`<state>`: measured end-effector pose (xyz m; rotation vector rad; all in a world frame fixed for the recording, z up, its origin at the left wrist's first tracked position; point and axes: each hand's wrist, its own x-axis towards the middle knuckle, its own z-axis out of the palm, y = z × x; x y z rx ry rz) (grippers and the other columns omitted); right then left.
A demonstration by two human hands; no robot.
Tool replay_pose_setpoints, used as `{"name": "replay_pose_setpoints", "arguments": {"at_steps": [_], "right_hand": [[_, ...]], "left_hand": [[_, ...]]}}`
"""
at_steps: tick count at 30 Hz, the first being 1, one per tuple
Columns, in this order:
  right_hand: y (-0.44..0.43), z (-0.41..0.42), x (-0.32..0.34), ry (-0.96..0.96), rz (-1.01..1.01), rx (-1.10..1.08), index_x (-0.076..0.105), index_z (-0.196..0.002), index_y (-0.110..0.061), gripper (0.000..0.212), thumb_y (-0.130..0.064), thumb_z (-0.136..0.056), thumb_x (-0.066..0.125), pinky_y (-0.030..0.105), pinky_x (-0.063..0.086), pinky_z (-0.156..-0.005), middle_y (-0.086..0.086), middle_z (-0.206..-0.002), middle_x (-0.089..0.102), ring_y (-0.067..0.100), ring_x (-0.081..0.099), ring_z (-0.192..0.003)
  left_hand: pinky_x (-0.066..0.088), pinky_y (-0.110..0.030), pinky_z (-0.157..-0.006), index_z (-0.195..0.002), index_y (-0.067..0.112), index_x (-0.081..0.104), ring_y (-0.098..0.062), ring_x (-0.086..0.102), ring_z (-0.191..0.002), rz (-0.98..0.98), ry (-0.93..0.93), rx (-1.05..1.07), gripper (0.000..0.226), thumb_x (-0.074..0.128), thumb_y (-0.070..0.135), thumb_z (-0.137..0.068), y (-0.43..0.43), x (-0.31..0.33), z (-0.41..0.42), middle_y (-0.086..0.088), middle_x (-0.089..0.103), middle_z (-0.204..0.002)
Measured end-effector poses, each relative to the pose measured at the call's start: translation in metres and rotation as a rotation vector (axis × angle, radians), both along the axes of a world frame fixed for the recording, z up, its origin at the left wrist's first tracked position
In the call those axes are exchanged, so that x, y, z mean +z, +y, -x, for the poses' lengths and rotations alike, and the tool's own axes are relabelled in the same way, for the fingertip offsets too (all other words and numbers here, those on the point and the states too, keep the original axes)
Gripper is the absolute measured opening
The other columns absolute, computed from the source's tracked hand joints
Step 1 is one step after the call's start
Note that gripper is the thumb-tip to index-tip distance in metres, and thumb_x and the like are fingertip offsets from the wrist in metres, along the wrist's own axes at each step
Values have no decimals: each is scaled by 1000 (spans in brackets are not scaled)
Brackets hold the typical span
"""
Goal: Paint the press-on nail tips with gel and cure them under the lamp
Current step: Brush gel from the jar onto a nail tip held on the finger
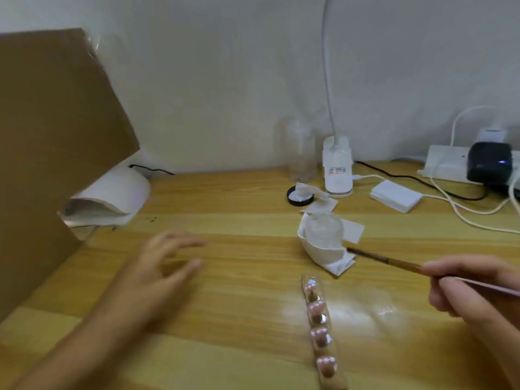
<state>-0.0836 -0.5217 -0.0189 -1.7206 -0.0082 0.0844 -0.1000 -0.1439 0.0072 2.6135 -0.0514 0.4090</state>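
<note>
A narrow strip (336, 370) lies on the wooden table (225, 305), holding several glossy pink nail tips (320, 334) in a row. My right hand (467, 288) pinches a thin brown brush (385, 259), whose tip points left toward a white dish (323, 249) holding a clear jar (325, 228) on a tissue. My left hand (166, 266) hovers over the table at the left, blurred, with fingers spread and nothing in it. A white curing lamp (112, 197) sits at the left, half hidden behind a brown cardboard sheet (56, 153).
At the back stand a clear bottle (301, 153), a white desk-lamp base (337, 170), a black lid (298, 194) with a wipe, and a stack of white pads (395, 197). A power strip (447, 163), a black adapter (489, 161) and cables fill the back right.
</note>
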Motion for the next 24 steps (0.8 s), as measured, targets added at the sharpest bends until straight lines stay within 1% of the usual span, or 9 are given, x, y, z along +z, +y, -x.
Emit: {"name": "replay_pose_setpoints", "arguments": {"at_steps": [2,4,6,9,11,13,16,21,24], "right_hand": [[-6,7,6,-144,-76,13,67,-59,-10,33,-2,-88,54,15,42,-43,6,-42,55,10,54,-40],[-2,9,24,-192,-195,-63,67,-79,-4,20,-15,-82,51,18,42,-47,8,-48,56,15,54,-46],[-11,3,19,-168,-220,-93,66,-72,-6,24,-16,-90,54,24,41,-49,8,-44,53,13,50,-41],[-22,4,9,-192,-247,-138,71,-71,-10,17,-22,-83,67,22,46,-52,5,-47,54,9,51,-43],[-17,10,15,-270,-267,-163,75,-91,-16,30,-43,-80,72,16,50,-58,2,-60,60,9,58,-57],[-13,19,20,-282,-381,-114,74,-93,-19,51,-61,-65,80,14,51,-62,-1,-64,62,8,60,-61],[-11,16,24,-247,-418,-153,75,-85,-21,56,-67,-54,85,14,51,-61,1,-63,63,9,60,-59],[-8,14,26,-185,-411,-266,75,-72,-23,63,-75,-38,86,12,48,-50,4,-53,58,10,56,-48],[-5,14,27,-185,-398,-275,75,-72,-23,62,-74,-39,86,13,48,-50,4,-52,58,10,55,-47]], "left_hand": [[38,-5,-89,-117,46,62,7,50,-111,-8,54,-225,40,63,60,-80,-50,3,18,29,52,-120],[31,-5,-97,-122,45,60,6,44,-118,-51,90,-393,48,63,62,-77,-72,-3,20,29,49,-122],[27,-9,-102,-127,41,56,4,38,-121,-91,123,-460,53,68,57,-78,-86,-7,15,26,47,-125],[34,-15,-100,-130,28,60,-3,42,-115,-91,67,-533,55,62,56,-83,-106,-16,7,14,55,-120],[38,-18,-96,-128,27,61,-4,44,-113,-65,71,-560,54,56,58,-84,-117,-17,1,11,58,-118],[40,-20,-95,-125,27,63,-6,47,-112,-63,38,-594,50,57,56,-84,-123,-20,-7,11,59,-116],[38,-16,-92,-114,30,67,-3,49,-108,27,39,-634,34,63,46,-84,-128,-20,-15,18,60,-108],[32,-9,-85,-98,48,68,-2,46,-106,183,98,-634,23,61,58,-79,-132,-22,-21,22,58,-100],[32,-9,-81,-93,44,68,-1,44,-106,212,135,-621,24,63,60,-76,-135,-21,-23,23,58,-100]]}}
